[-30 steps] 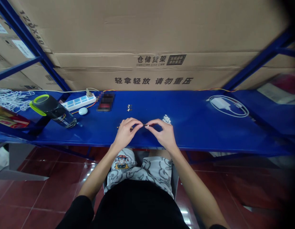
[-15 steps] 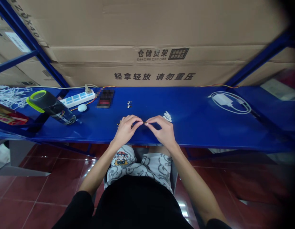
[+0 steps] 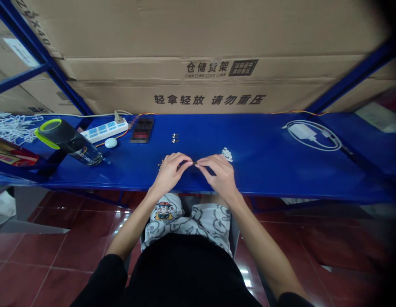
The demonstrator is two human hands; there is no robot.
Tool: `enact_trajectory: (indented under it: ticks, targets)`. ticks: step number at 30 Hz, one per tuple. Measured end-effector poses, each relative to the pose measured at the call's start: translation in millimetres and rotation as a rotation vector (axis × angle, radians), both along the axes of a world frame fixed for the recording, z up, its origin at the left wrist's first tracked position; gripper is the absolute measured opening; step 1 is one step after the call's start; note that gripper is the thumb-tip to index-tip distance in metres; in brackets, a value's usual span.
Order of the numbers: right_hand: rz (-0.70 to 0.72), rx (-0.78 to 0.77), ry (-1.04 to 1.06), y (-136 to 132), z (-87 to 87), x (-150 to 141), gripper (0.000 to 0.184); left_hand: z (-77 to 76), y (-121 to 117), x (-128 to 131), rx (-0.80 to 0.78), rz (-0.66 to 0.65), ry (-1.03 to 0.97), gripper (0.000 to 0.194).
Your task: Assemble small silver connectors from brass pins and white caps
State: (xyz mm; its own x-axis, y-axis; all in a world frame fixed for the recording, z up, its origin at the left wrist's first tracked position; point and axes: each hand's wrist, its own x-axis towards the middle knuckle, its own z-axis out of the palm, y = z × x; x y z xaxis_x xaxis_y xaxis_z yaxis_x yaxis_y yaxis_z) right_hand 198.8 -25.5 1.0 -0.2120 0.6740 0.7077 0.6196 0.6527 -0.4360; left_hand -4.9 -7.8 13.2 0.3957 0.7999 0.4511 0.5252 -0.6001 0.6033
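Note:
My left hand (image 3: 171,170) and my right hand (image 3: 218,170) meet fingertip to fingertip above the front of the blue shelf (image 3: 264,166). Between them, thumbs and forefingers pinch a tiny dark thin piece (image 3: 194,163), too small to name. Some small brass-coloured parts (image 3: 160,163) lie partly hidden behind my left hand. Beyond my right hand sits a little heap of small white pieces (image 3: 227,154). Farther back, a few white pieces with dark and metallic pins (image 3: 175,137) lie close together.
On the left stand a power strip (image 3: 105,130), a white rounded object (image 3: 111,143), a tilted dark bottle (image 3: 70,143) with a lime rim, and a partly blurred dark object (image 3: 142,130). A white charger with cable (image 3: 303,131) lies right. Cardboard (image 3: 198,34) walls the back.
The view has shifted slightly. Both hands keep the same pinch on the tiny piece, with hardly any movement of the fingers.

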Motion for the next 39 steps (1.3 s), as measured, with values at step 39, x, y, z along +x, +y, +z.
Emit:
enact_trajectory:
  ticks: [39]
  targets:
    - [0.136, -0.029, 0.126, 3.6, 3.9, 0.2, 0.004, 1.7, -0.3, 1.4, -0.032, -0.117, -0.03, 0.018]
